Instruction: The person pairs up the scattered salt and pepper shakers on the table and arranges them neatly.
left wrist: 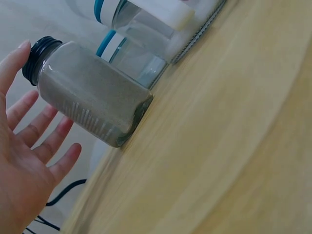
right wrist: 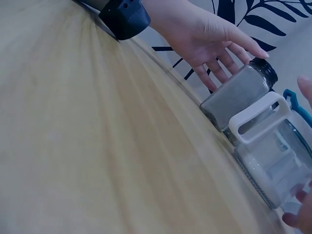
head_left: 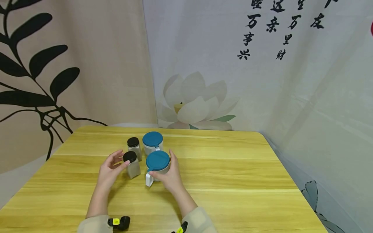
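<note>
In the head view my left hand (head_left: pixel 108 171) is beside the front black-lidded jar (head_left: pixel 133 169), its thumb at the lid. The left wrist view shows this square clear jar (left wrist: pixel 95 92) full of greyish powder, with my left fingers (left wrist: pixel 62 127) spread behind it. My right hand (head_left: pixel 172 176) cups loosely around the front blue-lidded jar (head_left: pixel 158 160), thumb by its white handle (head_left: pixel 149 179). That jar is clear glass with whitish contents in the right wrist view, where only fingertips of my right hand show at the edge. Both jars stand upright on the table.
Behind them stand a second black-lidded jar (head_left: pixel 134 149) and a second blue-lidded jar (head_left: pixel 152 142), close together. The wooden table (head_left: pixel 233 181) reaches back to a printed cloth (head_left: pixel 204 48). Black wrist straps (head_left: pixel 119 223) are on both sleeves.
</note>
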`<action>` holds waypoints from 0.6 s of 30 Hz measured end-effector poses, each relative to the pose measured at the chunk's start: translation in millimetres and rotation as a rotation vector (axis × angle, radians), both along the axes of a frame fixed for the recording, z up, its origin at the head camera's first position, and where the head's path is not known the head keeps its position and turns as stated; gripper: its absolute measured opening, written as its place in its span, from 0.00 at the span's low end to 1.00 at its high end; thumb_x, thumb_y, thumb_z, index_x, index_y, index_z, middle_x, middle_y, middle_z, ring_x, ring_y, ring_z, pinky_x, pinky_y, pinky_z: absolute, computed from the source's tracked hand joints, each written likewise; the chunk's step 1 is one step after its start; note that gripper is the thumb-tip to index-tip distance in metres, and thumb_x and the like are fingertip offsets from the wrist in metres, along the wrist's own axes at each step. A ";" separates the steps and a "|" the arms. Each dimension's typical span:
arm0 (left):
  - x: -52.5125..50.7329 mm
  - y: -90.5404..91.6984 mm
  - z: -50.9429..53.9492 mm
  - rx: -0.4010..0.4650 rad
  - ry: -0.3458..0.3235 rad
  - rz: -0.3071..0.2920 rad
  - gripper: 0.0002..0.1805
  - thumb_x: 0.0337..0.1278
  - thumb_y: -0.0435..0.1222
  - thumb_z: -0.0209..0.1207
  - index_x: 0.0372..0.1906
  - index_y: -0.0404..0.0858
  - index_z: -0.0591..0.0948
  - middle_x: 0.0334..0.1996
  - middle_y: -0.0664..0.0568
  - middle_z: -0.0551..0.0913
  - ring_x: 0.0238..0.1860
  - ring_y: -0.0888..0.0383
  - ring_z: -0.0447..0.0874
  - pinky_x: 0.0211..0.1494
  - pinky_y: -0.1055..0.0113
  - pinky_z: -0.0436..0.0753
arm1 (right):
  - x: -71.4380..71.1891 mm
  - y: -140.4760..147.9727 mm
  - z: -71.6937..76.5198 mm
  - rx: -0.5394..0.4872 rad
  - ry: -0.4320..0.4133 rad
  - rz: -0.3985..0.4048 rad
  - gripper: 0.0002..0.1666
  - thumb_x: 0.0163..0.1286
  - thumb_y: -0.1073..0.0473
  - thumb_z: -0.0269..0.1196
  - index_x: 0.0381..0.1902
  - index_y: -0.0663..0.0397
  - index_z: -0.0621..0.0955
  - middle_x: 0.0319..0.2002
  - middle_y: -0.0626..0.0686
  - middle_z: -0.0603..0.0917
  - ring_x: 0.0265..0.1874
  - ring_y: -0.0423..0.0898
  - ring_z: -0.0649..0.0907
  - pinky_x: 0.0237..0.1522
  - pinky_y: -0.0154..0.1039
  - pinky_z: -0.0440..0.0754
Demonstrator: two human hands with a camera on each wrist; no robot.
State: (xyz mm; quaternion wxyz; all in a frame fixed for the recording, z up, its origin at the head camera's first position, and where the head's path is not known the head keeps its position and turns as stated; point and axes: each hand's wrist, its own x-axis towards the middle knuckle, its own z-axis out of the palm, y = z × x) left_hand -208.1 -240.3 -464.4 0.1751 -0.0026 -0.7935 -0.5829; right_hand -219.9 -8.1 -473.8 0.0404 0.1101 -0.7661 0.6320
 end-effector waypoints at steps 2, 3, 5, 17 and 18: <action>0.2 0.5 0.1 0.004 -0.002 0.001 0.32 0.60 0.39 0.64 0.66 0.33 0.68 0.56 0.47 0.74 0.51 0.62 0.71 0.50 0.81 0.71 | 0.0 -0.8 -1.3 -0.005 0.000 0.001 0.63 0.49 0.45 0.76 0.75 0.41 0.52 0.72 0.54 0.56 0.67 0.57 0.61 0.62 0.64 0.58; 0.3 0.9 0.0 0.010 -0.004 0.000 0.32 0.60 0.39 0.64 0.66 0.33 0.68 0.56 0.47 0.74 0.51 0.62 0.71 0.50 0.81 0.71 | -0.1 -1.4 -2.2 -0.004 0.001 0.001 0.63 0.49 0.46 0.77 0.75 0.41 0.52 0.72 0.54 0.56 0.67 0.57 0.61 0.62 0.64 0.59; 0.5 2.7 0.5 0.016 -0.010 0.000 0.32 0.60 0.39 0.64 0.66 0.32 0.68 0.57 0.47 0.73 0.51 0.63 0.71 0.49 0.81 0.71 | -0.5 -2.3 -3.3 -0.004 0.005 0.000 0.64 0.48 0.46 0.77 0.75 0.42 0.51 0.71 0.54 0.56 0.67 0.57 0.62 0.62 0.64 0.60; -1.8 11.4 0.8 0.061 -0.047 0.008 0.32 0.59 0.37 0.65 0.66 0.34 0.69 0.58 0.47 0.71 0.49 0.66 0.69 0.48 0.83 0.71 | 1.7 -6.4 -4.2 -0.013 0.003 0.009 0.64 0.49 0.47 0.77 0.75 0.45 0.50 0.71 0.54 0.57 0.67 0.57 0.62 0.63 0.63 0.59; -2.5 11.7 0.0 0.068 -0.047 0.009 0.32 0.58 0.36 0.65 0.66 0.34 0.69 0.57 0.49 0.72 0.49 0.66 0.70 0.48 0.83 0.71 | 1.6 -6.6 -4.3 -0.014 -0.002 0.005 0.64 0.49 0.47 0.77 0.75 0.44 0.50 0.71 0.54 0.57 0.67 0.57 0.62 0.63 0.63 0.59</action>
